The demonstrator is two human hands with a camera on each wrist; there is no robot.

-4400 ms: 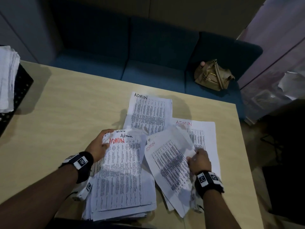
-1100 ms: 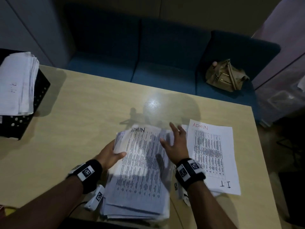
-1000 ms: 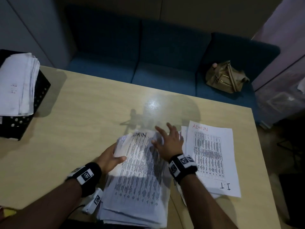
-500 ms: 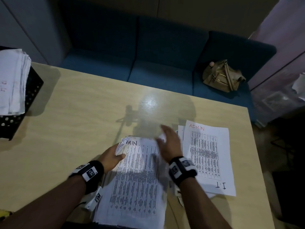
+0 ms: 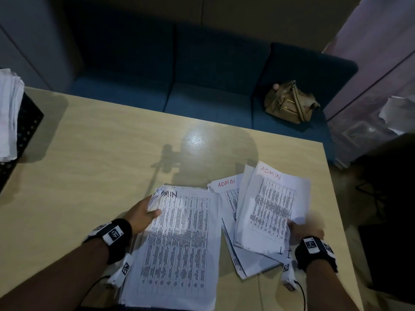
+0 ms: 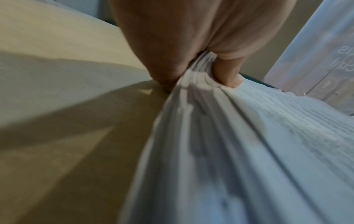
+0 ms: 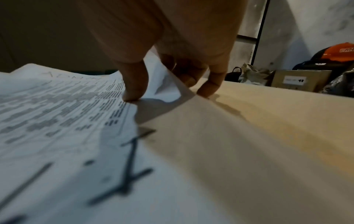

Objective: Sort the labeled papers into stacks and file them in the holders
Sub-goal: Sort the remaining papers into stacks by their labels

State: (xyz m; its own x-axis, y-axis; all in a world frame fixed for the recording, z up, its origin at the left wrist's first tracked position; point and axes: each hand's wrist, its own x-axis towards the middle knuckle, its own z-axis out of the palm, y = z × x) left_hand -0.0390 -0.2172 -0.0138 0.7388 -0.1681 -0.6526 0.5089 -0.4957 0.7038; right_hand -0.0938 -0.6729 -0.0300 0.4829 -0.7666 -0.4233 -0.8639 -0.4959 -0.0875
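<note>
Here the thick ADMIN stack (image 5: 179,243) serves as the landmark, lying at the near edge of the wooden table (image 5: 89,153). The left hand (image 5: 140,215) grips that stack at its far left corner; in the left wrist view the thumb (image 6: 228,72) lies on top of the sheets and the rest of the hand (image 6: 172,37) goes beneath, the corner bunched and lifted between them.

Just to the right of the stack, the right hand (image 5: 304,230) pinches a single sheet (image 5: 272,207) headed ADMIN in red and marked I.T at its near end. In the right wrist view the thumb (image 7: 134,84) presses on the printed face while the fingers (image 7: 208,81) curl under the raised right edge. Under this sheet lie a few more loose papers (image 5: 229,198), one also headed ADMIN in red, their left edge touching the stack.

Far to the left of the stack stands a black perforated holder (image 5: 27,129) with papers already in it. Beyond the stack, past the table's far edge, is a blue sofa (image 5: 202,86) with a tan bag (image 5: 289,103) on it.
</note>
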